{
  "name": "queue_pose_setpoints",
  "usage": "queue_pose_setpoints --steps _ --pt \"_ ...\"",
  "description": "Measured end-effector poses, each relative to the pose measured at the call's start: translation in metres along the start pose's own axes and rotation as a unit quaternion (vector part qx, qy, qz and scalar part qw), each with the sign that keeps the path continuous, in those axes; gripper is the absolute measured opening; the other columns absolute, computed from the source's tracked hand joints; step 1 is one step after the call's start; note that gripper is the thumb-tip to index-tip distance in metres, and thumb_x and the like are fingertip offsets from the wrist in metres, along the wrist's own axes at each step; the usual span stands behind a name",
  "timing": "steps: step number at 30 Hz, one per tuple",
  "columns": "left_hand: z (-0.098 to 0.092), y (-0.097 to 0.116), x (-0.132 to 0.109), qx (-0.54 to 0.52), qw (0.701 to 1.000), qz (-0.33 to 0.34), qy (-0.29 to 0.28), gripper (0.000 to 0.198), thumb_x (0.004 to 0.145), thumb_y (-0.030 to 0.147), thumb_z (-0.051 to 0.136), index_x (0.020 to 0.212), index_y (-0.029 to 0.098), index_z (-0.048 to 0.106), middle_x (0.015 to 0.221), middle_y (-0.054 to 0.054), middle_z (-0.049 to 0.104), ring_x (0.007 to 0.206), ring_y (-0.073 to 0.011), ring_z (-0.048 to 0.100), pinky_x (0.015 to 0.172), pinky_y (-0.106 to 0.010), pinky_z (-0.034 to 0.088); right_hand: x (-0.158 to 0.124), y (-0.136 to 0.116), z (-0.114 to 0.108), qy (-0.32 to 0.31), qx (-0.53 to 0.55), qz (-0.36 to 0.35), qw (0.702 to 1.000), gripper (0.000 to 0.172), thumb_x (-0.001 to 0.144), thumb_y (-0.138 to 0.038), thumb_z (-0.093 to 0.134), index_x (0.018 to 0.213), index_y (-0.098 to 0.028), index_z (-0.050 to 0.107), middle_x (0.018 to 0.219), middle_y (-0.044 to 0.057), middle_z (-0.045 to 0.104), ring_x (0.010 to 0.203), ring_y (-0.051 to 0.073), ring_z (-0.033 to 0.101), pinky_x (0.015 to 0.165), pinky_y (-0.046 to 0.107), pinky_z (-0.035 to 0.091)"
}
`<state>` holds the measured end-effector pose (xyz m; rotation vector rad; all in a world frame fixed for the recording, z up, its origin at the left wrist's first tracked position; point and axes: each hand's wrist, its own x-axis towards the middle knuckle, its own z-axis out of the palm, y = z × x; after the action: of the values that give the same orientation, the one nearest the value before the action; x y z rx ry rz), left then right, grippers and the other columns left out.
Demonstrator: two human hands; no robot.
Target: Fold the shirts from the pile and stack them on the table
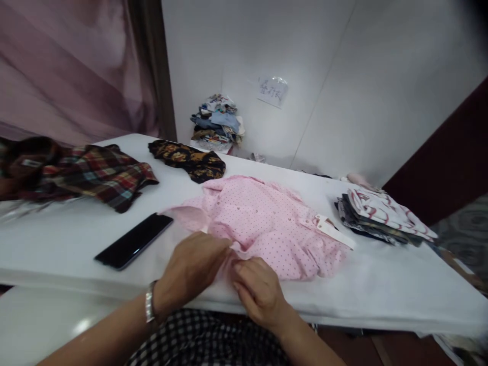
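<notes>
A pink dotted shirt [263, 221] lies spread on the white table [68, 239], with a white paper tag [335, 232] at its right side. My left hand [194, 267] and my right hand [259, 290] sit side by side at the shirt's near edge. Both have their fingers curled and pinched on the pink cloth there. A metal watch band [150, 302] is on my left wrist.
A black phone [133, 240] lies left of the shirt. A plaid shirt [91, 173] sits at the far left, a dark floral garment [190, 160] behind. Folded clothes [381, 216] are stacked at the right. Another clothes heap [219, 122] stands by the wall.
</notes>
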<state>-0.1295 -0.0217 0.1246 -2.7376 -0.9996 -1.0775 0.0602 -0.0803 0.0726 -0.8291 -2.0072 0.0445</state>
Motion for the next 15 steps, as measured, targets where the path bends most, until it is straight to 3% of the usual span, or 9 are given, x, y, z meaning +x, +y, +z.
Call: queue_pose_setpoints --steps 2,4,6,8,10,13,15 --pt "0.011 0.016 -0.007 -0.107 0.991 -0.074 -0.035 0.031 0.095 0.032 0.037 0.075 0.02 0.057 0.063 0.0 0.061 0.057 -0.0128 0.054 0.055 -0.027 0.039 -0.009 0.001 0.006 0.004 -0.044 0.017 0.999 0.066 0.088 -0.021 0.055 0.148 -0.023 0.027 0.123 0.014 0.061 0.112 0.027 0.059 0.09 0.049 0.055" --pt "0.023 0.032 -0.012 -0.215 0.963 -0.15 -0.061 0.03 0.096 0.033 0.036 0.076 0.02 0.054 0.063 0.001 0.06 0.056 -0.0114 0.053 0.053 -0.025 0.039 -0.02 0.002 0.011 0.01 -0.065 0.044 0.997 0.074 0.088 -0.028 0.055 0.151 -0.023 0.017 0.133 0.015 0.055 0.122 0.029 0.053 0.095 0.051 0.052" --pt "0.033 0.048 -0.013 -0.274 0.941 -0.182 -0.081 0.029 0.096 0.032 0.036 0.077 0.019 0.055 0.064 0.0 0.059 0.058 -0.0113 0.053 0.054 -0.025 0.041 -0.031 0.004 0.014 0.024 -0.055 0.076 0.995 0.077 0.088 -0.031 0.055 0.152 -0.024 0.012 0.136 0.014 0.052 0.124 0.029 0.052 0.095 0.049 0.052" --pt "0.035 0.06 -0.01 -0.291 0.939 -0.155 -0.098 0.028 0.095 0.029 0.036 0.079 0.019 0.057 0.069 -0.001 0.062 0.063 -0.0125 0.055 0.059 -0.026 0.044 -0.038 0.005 0.013 0.059 -0.008 0.135 0.989 0.074 0.089 -0.033 0.054 0.151 -0.026 0.016 0.135 0.012 0.054 0.119 0.027 0.056 0.091 0.044 0.055" --pt "0.032 0.066 -0.004 -0.311 0.941 -0.09 -0.102 0.024 0.094 0.024 0.039 0.09 0.019 0.062 0.084 -0.005 0.067 0.077 -0.0143 0.06 0.07 -0.029 0.049 -0.04 0.005 0.006 0.096 0.081 0.219 0.967 0.062 0.089 -0.034 0.055 0.146 -0.026 0.032 0.126 0.01 0.062 0.107 0.024 0.063 0.084 0.038 0.057" --pt "0.022 0.059 0.0 -0.317 0.944 0.015 -0.085 0.031 0.093 0.019 0.042 0.119 0.023 0.058 0.113 -0.008 0.067 0.107 -0.0172 0.059 0.093 -0.035 0.049 -0.036 0.007 -0.013 0.113 0.212 0.328 0.914 0.031 0.087 -0.036 0.058 0.114 -0.023 0.064 0.101 0.007 0.072 0.089 0.022 0.068 0.076 0.034 0.057" --pt "0.019 0.042 -0.005 -0.252 0.964 0.046 -0.065 0.038 0.092 0.017 0.043 0.127 0.025 0.053 0.123 -0.008 0.063 0.117 -0.0187 0.055 0.1 -0.039 0.045 -0.035 0.01 -0.03 0.114 0.249 0.373 0.886 0.024 0.085 -0.041 0.06 0.093 -0.022 0.07 0.085 0.005 0.072 0.078 0.021 0.067 0.069 0.033 0.056"
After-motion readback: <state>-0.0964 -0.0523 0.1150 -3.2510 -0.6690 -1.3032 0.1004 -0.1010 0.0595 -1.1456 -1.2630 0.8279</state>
